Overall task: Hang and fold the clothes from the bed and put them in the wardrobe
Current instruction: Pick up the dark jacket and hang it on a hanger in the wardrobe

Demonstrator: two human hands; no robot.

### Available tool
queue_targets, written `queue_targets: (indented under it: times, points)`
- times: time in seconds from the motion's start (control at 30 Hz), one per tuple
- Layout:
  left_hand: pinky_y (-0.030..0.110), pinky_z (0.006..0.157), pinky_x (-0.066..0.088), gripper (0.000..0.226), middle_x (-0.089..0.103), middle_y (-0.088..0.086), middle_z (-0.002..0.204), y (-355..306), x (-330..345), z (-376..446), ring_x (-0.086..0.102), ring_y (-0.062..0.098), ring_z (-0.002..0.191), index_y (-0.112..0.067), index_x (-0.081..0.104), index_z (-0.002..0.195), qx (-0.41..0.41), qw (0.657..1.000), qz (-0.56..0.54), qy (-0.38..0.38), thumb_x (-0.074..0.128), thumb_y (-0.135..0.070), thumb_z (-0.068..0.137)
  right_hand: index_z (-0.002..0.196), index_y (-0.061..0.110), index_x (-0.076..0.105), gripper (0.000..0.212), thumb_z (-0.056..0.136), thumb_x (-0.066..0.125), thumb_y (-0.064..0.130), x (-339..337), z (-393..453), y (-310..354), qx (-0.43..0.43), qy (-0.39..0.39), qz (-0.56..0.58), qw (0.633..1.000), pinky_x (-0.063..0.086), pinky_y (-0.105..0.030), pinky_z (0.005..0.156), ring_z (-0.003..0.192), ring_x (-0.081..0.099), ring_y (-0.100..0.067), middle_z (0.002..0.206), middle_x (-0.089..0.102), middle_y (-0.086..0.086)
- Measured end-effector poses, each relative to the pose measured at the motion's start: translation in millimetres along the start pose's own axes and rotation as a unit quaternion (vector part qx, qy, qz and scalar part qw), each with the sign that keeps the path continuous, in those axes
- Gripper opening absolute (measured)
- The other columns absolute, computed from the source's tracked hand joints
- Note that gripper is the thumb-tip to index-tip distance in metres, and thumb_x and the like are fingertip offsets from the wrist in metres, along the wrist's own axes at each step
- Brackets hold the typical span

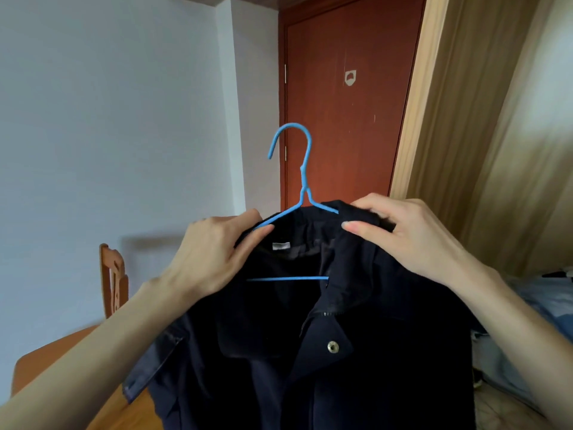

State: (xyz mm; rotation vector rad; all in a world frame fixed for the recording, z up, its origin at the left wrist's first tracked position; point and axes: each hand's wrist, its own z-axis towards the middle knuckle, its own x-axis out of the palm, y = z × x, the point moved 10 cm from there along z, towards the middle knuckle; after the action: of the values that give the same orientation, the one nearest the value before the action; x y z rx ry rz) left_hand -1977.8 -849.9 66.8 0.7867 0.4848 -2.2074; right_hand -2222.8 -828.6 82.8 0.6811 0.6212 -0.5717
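A dark navy jacket (pixel 310 352) with a brass snap button hangs in front of me on a blue wire hanger (pixel 305 169), whose hook points up and to the left. My left hand (pixel 214 252) grips the jacket's left shoulder together with the hanger's arm. My right hand (pixel 406 234) pinches the jacket's collar at the right shoulder. The hanger's lower bar shows through the open neck; its right arm is hidden under the cloth.
A wooden wardrobe panel (pixel 483 135) stands at the right, beside a red-brown door (pixel 347 103). A wooden chair (pixel 113 277) and an orange table (pixel 62 361) are at the lower left. Bedding and clothes (pixel 533 321) lie at the lower right.
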Motion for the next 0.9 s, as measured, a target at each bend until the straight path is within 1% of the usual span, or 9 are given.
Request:
queue_targets:
  times: [0.07,0.2,0.33,0.4,0.5,0.6,0.7,0.77,0.9]
  points:
    - [0.037,0.050,0.041,0.039,0.043,-0.002,0.055,-1.6,-6.0,0.3,0.047,0.027,0.053,-0.023,0.047,0.083,-0.004,1.000,-0.006,-0.029,0.039,-0.053,0.106,0.102,0.037,0.068,0.007,0.098,0.064,0.043,-8.9,-6.4,-10.9,-0.007,0.021,-0.018,1.000,0.046,-0.020,0.071,0.076,0.063,-0.007,0.089,0.070,0.015]
    - [0.035,0.052,0.038,0.032,0.041,-0.006,0.054,-10.7,2.6,6.7,0.044,0.026,0.055,-0.026,0.044,0.081,-0.010,1.000,-0.016,-0.021,0.044,-0.047,0.105,0.092,0.045,0.063,0.008,0.099,0.060,0.047,-16.0,-20.7,-39.0,0.013,0.053,-0.045,0.998,0.047,-0.034,0.067,0.069,0.056,-0.013,0.085,0.065,0.009]
    - [0.035,0.059,0.043,0.023,0.060,-0.005,0.064,-13.1,20.2,7.5,0.051,0.022,0.057,-0.029,0.049,0.096,-0.037,0.996,-0.082,-0.013,0.049,-0.052,0.101,0.090,0.045,0.043,0.017,0.102,0.048,0.057,-9.2,-34.9,-48.1,0.006,0.052,-0.139,0.989,0.041,-0.019,0.067,0.077,0.057,-0.006,0.090,0.056,0.022]
    - [0.033,0.058,0.041,0.030,0.065,-0.006,0.068,-17.2,29.6,7.7,0.048,0.017,0.054,-0.030,0.045,0.095,-0.048,0.993,-0.103,-0.023,0.056,-0.058,0.098,0.096,0.041,0.043,0.020,0.100,0.050,0.059,-6.0,-41.8,-57.2,0.024,0.050,-0.142,0.988,0.041,-0.016,0.068,0.076,0.058,0.001,0.091,0.058,0.028]
    - [0.028,0.056,0.041,0.042,0.061,-0.010,0.061,-18.8,46.2,8.8,0.051,0.015,0.054,-0.027,0.051,0.085,-0.085,0.987,-0.135,-0.034,0.065,-0.066,0.090,0.122,0.042,0.054,0.027,0.099,0.056,0.056,-3.0,-53.8,-60.8,0.030,0.043,-0.115,0.992,0.042,-0.009,0.077,0.088,0.060,0.015,0.099,0.060,0.042]
    - [0.031,0.055,0.046,0.047,0.059,-0.007,0.056,-26.9,57.8,13.4,0.057,0.017,0.055,-0.025,0.061,0.078,-0.085,0.988,-0.127,-0.039,0.059,-0.070,0.091,0.123,0.031,0.057,0.039,0.099,0.052,0.060,-8.7,-63.0,-60.1,0.021,0.032,-0.157,0.987,0.048,-0.021,0.075,0.087,0.063,0.000,0.098,0.063,0.024]
    - [0.031,0.055,0.047,0.051,0.057,-0.005,0.054,-47.5,63.8,22.9,0.056,0.019,0.055,-0.025,0.064,0.079,-0.069,0.992,-0.092,-0.044,0.053,-0.071,0.096,0.104,0.020,0.054,0.050,0.102,0.039,0.067,-28.1,-71.3,-66.9,0.033,0.005,-0.227,0.973,0.047,-0.038,0.064,0.067,0.055,-0.021,0.075,0.058,0.005]
    - [0.037,0.056,0.049,0.059,0.056,-0.002,0.055,-59.4,68.8,32.1,0.055,0.021,0.056,-0.021,0.062,0.078,-0.077,0.993,-0.084,-0.037,0.046,-0.075,0.095,0.094,0.018,0.049,0.052,0.102,0.036,0.068,-50.1,-77.5,-65.4,0.036,-0.033,-0.245,0.968,0.041,-0.037,0.057,0.061,0.047,-0.026,0.065,0.049,0.001]
    - [0.040,0.057,0.049,0.062,0.054,-0.001,0.058,-85.2,76.2,59.3,0.052,0.025,0.059,-0.017,0.054,0.075,-0.064,0.991,-0.104,-0.053,0.040,-0.074,0.096,0.092,0.024,0.048,0.039,0.103,0.042,0.061,-96.3,-87.0,-55.1,0.035,-0.080,-0.298,0.950,0.030,-0.031,0.054,0.063,0.051,-0.022,0.063,0.044,0.008]
